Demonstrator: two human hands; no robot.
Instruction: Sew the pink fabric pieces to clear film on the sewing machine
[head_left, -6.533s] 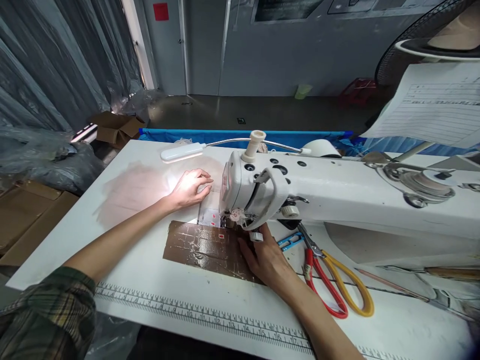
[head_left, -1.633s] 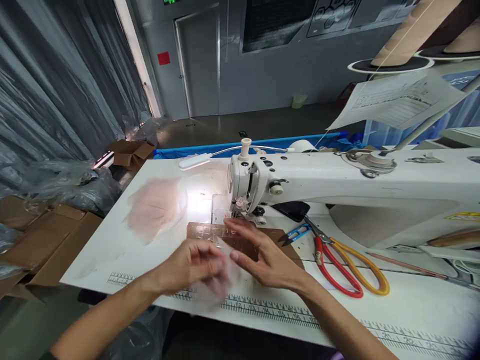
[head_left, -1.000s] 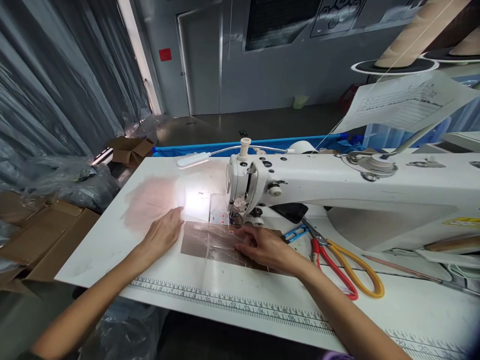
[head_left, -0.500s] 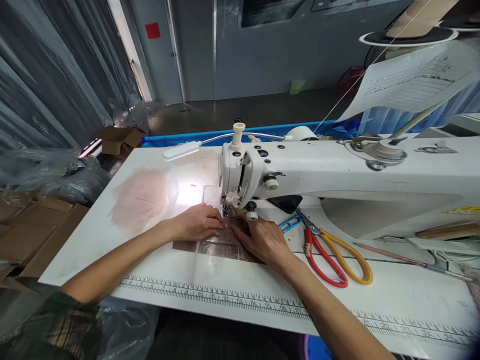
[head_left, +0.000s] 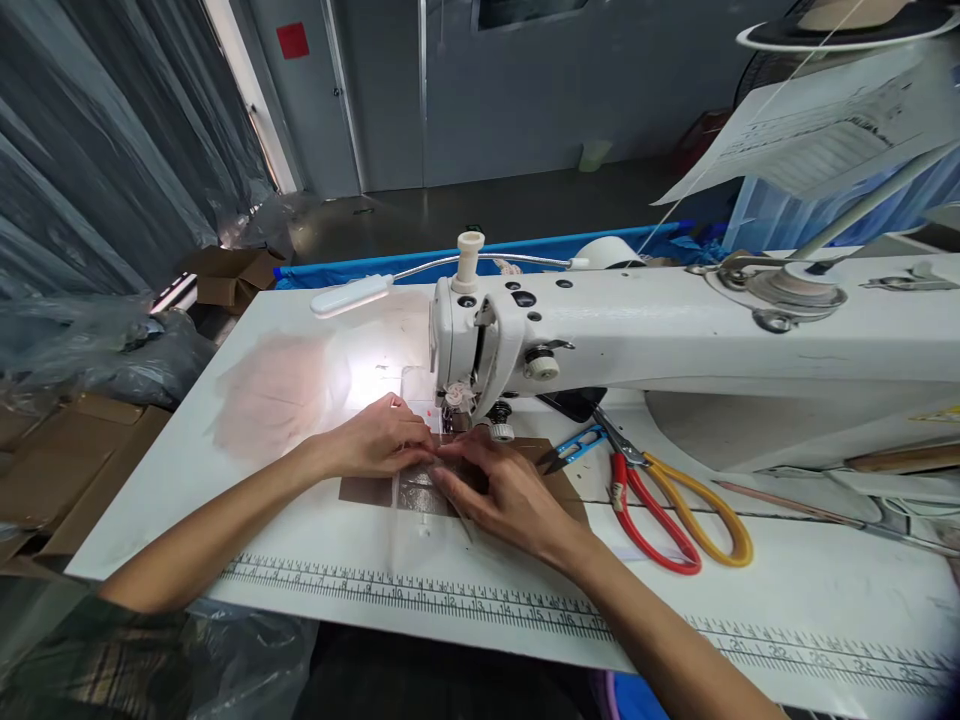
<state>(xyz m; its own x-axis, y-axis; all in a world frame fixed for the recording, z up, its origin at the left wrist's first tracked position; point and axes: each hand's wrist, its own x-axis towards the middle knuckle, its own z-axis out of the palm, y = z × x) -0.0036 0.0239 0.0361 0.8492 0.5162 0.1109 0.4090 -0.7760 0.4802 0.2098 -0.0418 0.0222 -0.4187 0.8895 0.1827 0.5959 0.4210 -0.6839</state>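
Just in front of the presser foot [head_left: 456, 418] of a white sewing machine [head_left: 600, 320], my two hands meet at the fingertips. My left hand [head_left: 379, 438] pinches the edge of a thin see-through fabric [head_left: 420, 497] from the left. From the right, my right hand [head_left: 499, 490] has thumb and fingers closed on the same fabric, close to the needle area. The fabric hangs toward the table's front over a flat brown sheet [head_left: 364, 491]. My fingers hide the exact spot they grip.
Blue thread snips [head_left: 579, 445] and scissors with red and yellow handles [head_left: 645, 465] lie right of my right hand. A lit lamp [head_left: 352, 296] shines left of the needle. A ruler strip [head_left: 450, 603] runs along the table's front. Cardboard boxes [head_left: 82, 460] stand at left.
My right hand has shifted left, its fingertips now against my left hand's. More of the brown sheet shows at right. The view has moved slightly.
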